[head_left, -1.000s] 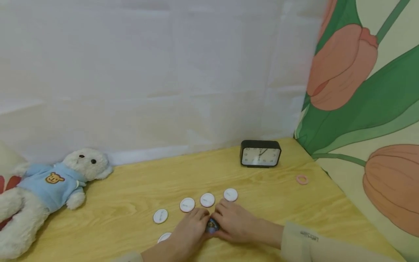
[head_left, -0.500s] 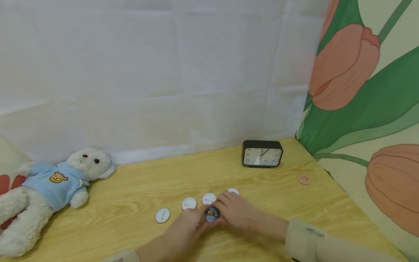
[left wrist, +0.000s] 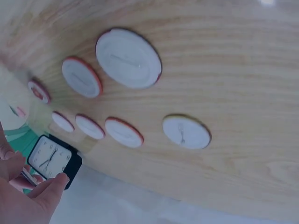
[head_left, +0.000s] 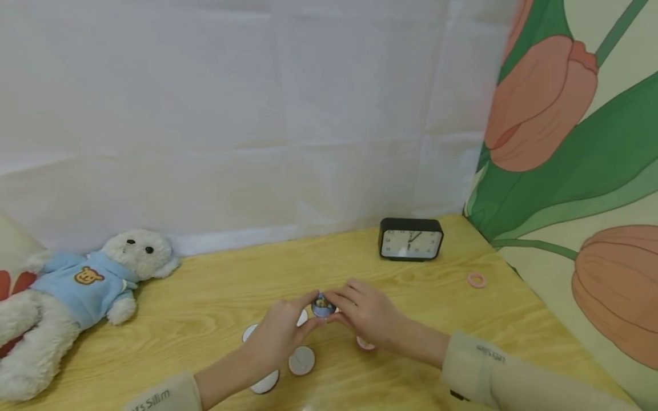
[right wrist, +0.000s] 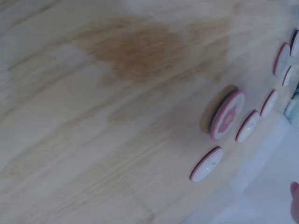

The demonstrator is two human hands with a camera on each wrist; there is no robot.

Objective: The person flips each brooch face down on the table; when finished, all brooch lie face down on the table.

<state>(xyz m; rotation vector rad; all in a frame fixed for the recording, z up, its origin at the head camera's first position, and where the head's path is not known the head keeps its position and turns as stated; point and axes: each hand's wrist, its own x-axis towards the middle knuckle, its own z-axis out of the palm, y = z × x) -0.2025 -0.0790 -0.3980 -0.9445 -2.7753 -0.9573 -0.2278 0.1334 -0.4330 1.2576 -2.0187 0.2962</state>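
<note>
Both hands meet over the table in the head view, with a round pin badge [head_left: 323, 306] between them. Its blue face with a small picture is toward the head camera. My left hand [head_left: 280, 328] pinches its left side between thumb and fingers, while my right hand [head_left: 372, 313] pinches the right side. In the left wrist view the held badge [left wrist: 29, 177] appears nearly edge-on beside the left hand [left wrist: 32, 200]. Below the hands lie a white-backed badge [head_left: 301, 361] and a pink-rimmed badge [head_left: 366, 342], the latter partly covered by the right hand.
Several more white-backed badges [left wrist: 128, 58] lie on the wooden table [head_left: 216, 297], pin sides up. A black clock [head_left: 410, 240] stands at the back, and a pink ring [head_left: 476, 280] lies to its right. The plush bear [head_left: 87, 291] in a blue top lies at the left.
Both hands have moved forward with the blue badge, up in the head view. Badges formerly hidden beneath the hands now show, while those farther back are partly or wholly covered.
</note>
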